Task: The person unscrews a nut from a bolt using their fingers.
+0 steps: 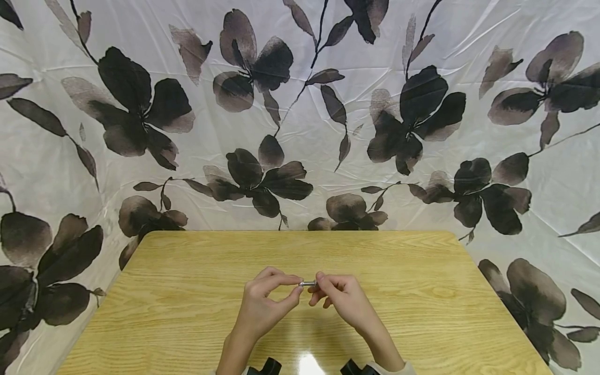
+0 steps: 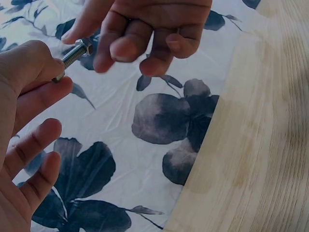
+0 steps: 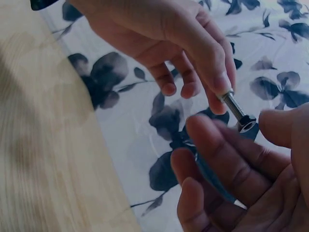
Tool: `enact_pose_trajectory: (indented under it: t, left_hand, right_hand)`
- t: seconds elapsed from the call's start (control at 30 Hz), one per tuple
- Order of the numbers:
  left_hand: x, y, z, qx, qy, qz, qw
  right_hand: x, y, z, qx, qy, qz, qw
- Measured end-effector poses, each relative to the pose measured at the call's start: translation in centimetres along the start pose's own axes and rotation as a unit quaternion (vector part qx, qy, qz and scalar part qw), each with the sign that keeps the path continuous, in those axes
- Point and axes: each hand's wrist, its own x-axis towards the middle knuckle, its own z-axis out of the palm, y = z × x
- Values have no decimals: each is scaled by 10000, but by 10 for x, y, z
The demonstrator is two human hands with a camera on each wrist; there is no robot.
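Observation:
My left hand (image 1: pixel 262 299) pinches one end of a small metal bolt (image 1: pixel 308 284) between thumb and index finger, above the table. The bolt's threaded shank (image 3: pixel 232 105) points towards my right hand (image 1: pixel 346 299). A hex nut (image 3: pixel 247 123) sits on the far end of the shank, also visible in the left wrist view as a shiny nut (image 2: pixel 87 46). Around that nut the right thumb and fingers are loosely spread; the thumb tip lies close beside it, and whether it touches cannot be told. The left fingertips cover the bolt's held end.
Beneath both hands lies a light wood-grain table (image 1: pixel 187 271) with rounded far corners. A white cloth (image 1: pixel 337 135) printed with dark flowers hangs behind it and at both sides. Two black objects (image 1: pixel 266 366) show at the bottom edge near the wrists.

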Motion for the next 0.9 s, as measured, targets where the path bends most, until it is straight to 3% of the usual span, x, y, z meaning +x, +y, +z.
enact_pose_trajectory:
  t: [0.4, 0.9]
  left_hand:
    - [0, 1, 0, -2, -15, -4, 10000]
    - [-1, 0, -2, -34, -5, -58, 10000]
  right_hand:
    - [-4, -2, -3, -169, -157, -532, 9983]
    - [-4, -1, -3, 232, -143, -1089, 9937]
